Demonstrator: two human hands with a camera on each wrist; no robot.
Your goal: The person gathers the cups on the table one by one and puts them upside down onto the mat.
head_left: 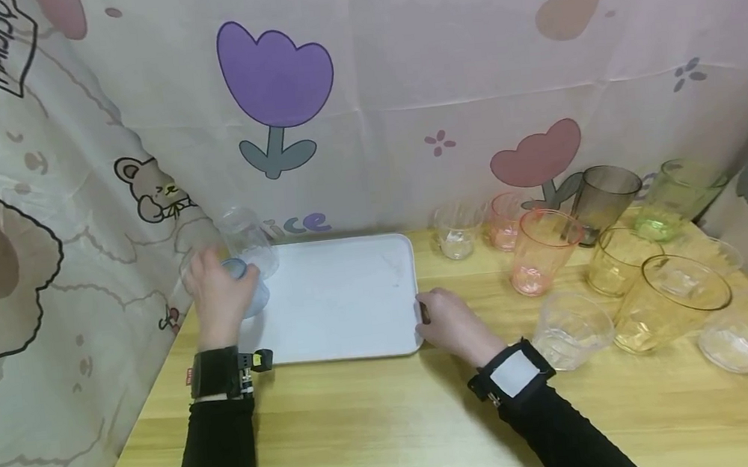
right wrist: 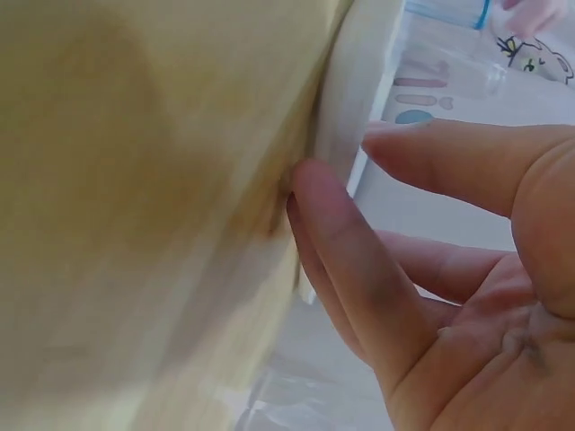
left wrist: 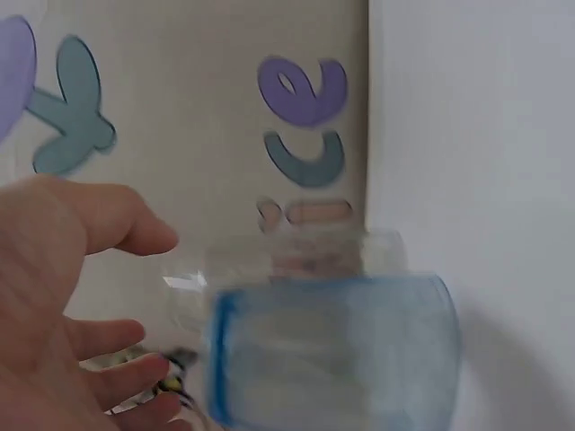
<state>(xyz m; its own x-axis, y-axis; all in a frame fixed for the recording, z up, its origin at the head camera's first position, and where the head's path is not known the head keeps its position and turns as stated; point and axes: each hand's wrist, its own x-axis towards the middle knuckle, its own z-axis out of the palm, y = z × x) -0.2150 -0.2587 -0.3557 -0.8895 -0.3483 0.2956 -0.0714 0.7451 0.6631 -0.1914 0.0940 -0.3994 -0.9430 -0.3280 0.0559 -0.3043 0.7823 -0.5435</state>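
A white rectangular tray (head_left: 336,301) lies on the wooden table. At its left end stand a blue see-through cup (left wrist: 337,359) and, just behind, a clear cup (head_left: 249,238). My left hand (head_left: 220,293) is beside the blue cup; the left wrist view shows its thumb and fingers spread, with a gap to the cup wall. At the tray's right edge, my right hand (head_left: 453,323) pinches the rim: the thumb (right wrist: 431,162) lies over the top side and the forefinger lies against the outer, lower side.
Several see-through cups crowd the right of the table, among them a clear one (head_left: 571,331), a pink one (head_left: 542,259), a yellow one (head_left: 668,310), a grey one (head_left: 604,200) and a green one (head_left: 671,197). A printed curtain (head_left: 411,57) hangs behind and at the left.
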